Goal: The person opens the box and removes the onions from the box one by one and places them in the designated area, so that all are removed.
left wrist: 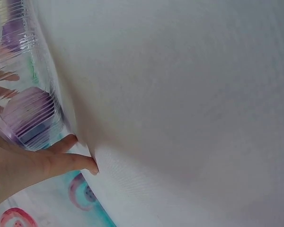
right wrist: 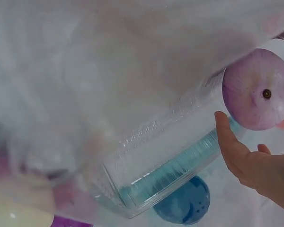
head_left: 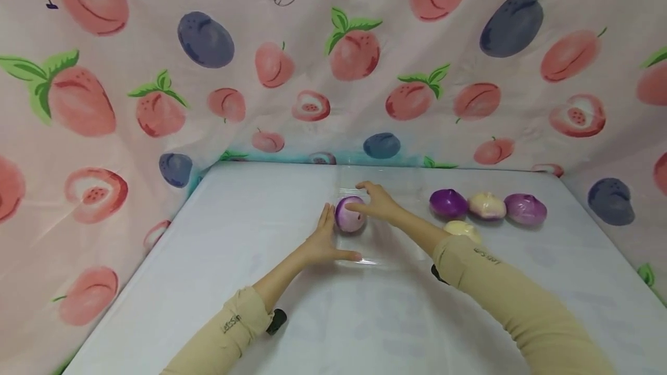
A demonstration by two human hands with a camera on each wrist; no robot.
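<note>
A purple-and-white onion [head_left: 350,217] sits at the left end of a clear plastic container [head_left: 388,242] on the white table. My right hand [head_left: 379,202] is spread over the onion, its thumb in front of it and the other fingers beyond it. In the right wrist view a fingertip of this hand [right wrist: 248,165] lies close to the onion [right wrist: 255,90]; whether it touches is unclear. Along the container's left side rests my left hand [head_left: 322,243], thumb and fingers stretched wide. The left wrist view has this hand [left wrist: 33,165] beside the ribbed clear wall [left wrist: 38,109].
Right of the container, a dark purple onion [head_left: 448,203], a cream onion [head_left: 486,206] and a light purple onion [head_left: 526,209] stand in a row. Another cream onion [head_left: 461,229] is partly hidden by my right sleeve [head_left: 500,282]. Fruit-printed cloth [head_left: 292,132] hangs behind the table.
</note>
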